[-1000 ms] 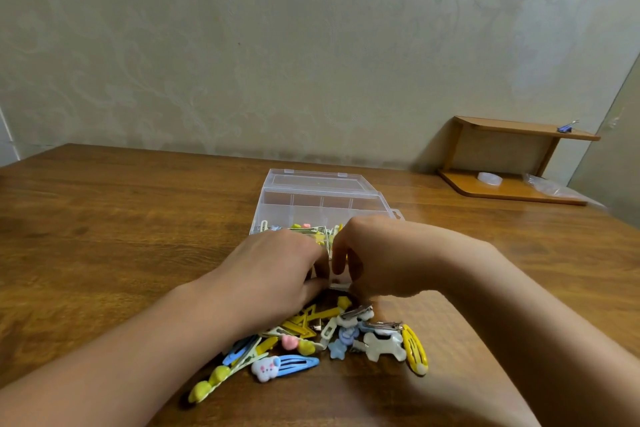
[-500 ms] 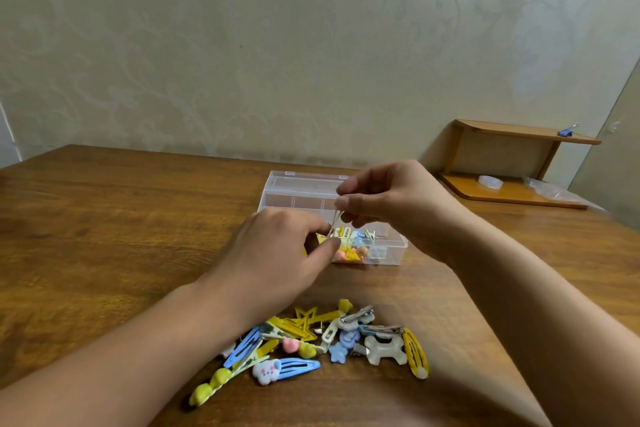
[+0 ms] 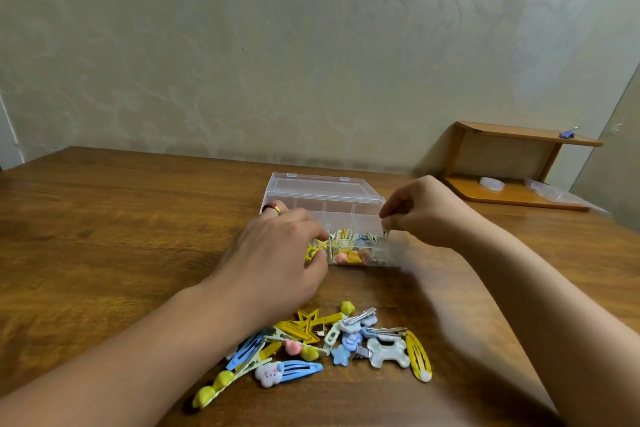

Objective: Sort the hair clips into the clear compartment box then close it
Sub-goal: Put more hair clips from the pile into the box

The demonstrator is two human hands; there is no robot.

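The clear compartment box (image 3: 323, 199) stands open on the wooden table, its lid tipped back toward the wall. Its near compartments hold several small clips (image 3: 351, 251). My left hand (image 3: 277, 253) lies at the box's left front, fingers curled on a yellow clip (image 3: 313, 250) at the left compartment. My right hand (image 3: 422, 210) hovers over the box's right end and pinches a small metal clip (image 3: 385, 231) that hangs down toward the compartment. A pile of coloured hair clips (image 3: 329, 340) lies on the table in front of me, between my forearms.
A small wooden shelf (image 3: 512, 163) stands at the back right against the wall, with a white ring and plastic bags on its base and a blue clip on top. The table (image 3: 104, 236) runs up to the patterned wall.
My right hand moved right and down to the box's right end, still pinching the small clip. My left hand slid forward to the box's left compartment.
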